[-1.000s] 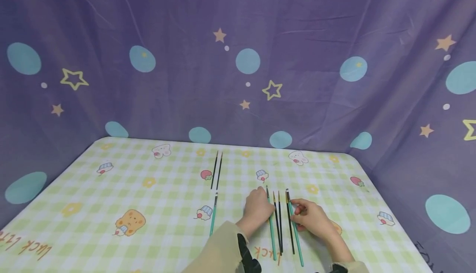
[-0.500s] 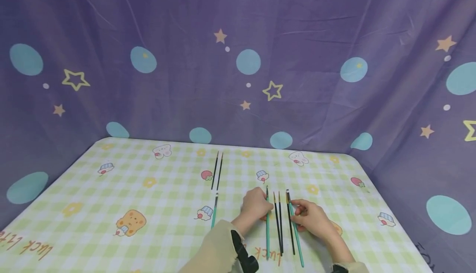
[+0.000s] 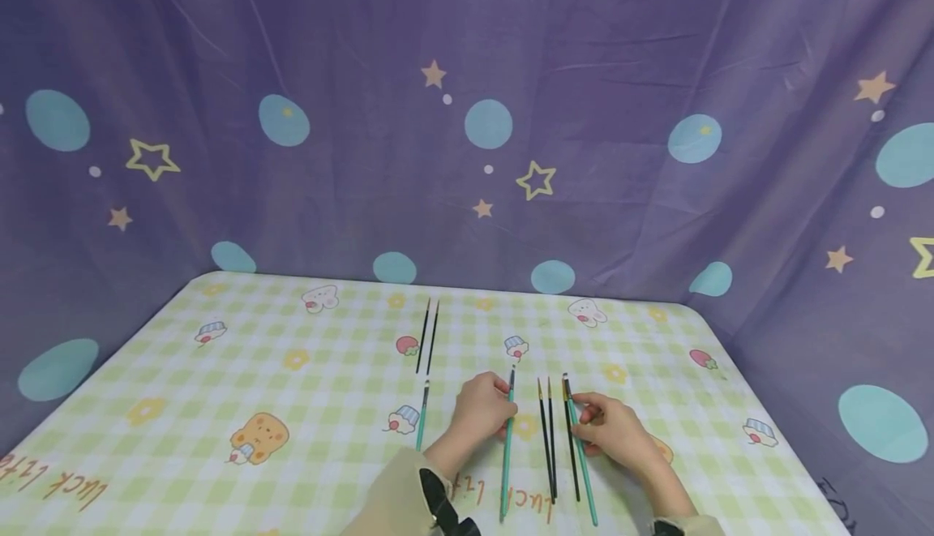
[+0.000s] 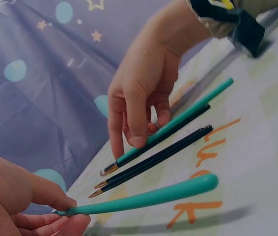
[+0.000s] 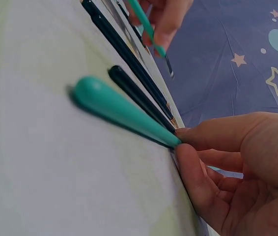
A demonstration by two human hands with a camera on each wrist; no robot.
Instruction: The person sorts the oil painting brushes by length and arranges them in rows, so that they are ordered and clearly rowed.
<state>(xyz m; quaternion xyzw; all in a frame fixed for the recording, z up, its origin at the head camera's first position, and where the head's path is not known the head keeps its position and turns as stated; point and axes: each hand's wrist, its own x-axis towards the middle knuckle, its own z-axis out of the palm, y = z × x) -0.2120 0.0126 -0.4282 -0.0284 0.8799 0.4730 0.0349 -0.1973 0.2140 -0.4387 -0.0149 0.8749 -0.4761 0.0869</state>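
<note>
My left hand [image 3: 481, 410] pinches a green paintbrush [image 3: 507, 463] near its metal collar. In the left wrist view this brush's handle hangs over the cloth with a shadow below it. My right hand [image 3: 616, 430] holds another green paintbrush [image 3: 584, 467] between thumb and fingertip, low at the tabletop. Close along that one lies a black paintbrush [image 3: 574, 459], partly overlapped by it at the bristle end. Two thin black paintbrushes [image 4: 153, 160] lie side by side between the hands, bristles pointing away from me.
The table is covered by a green-checked cloth [image 3: 336, 422] with printed figures. Left of my hands lie two more black brushes [image 3: 422, 337] and a green brush [image 3: 423, 418], whose lower end the left sleeve hides. A purple curtain [image 3: 598, 220] stands behind the table.
My left hand has moved left with its green brush, away from the two black brushes. The right hand has stayed in place on its green brush.
</note>
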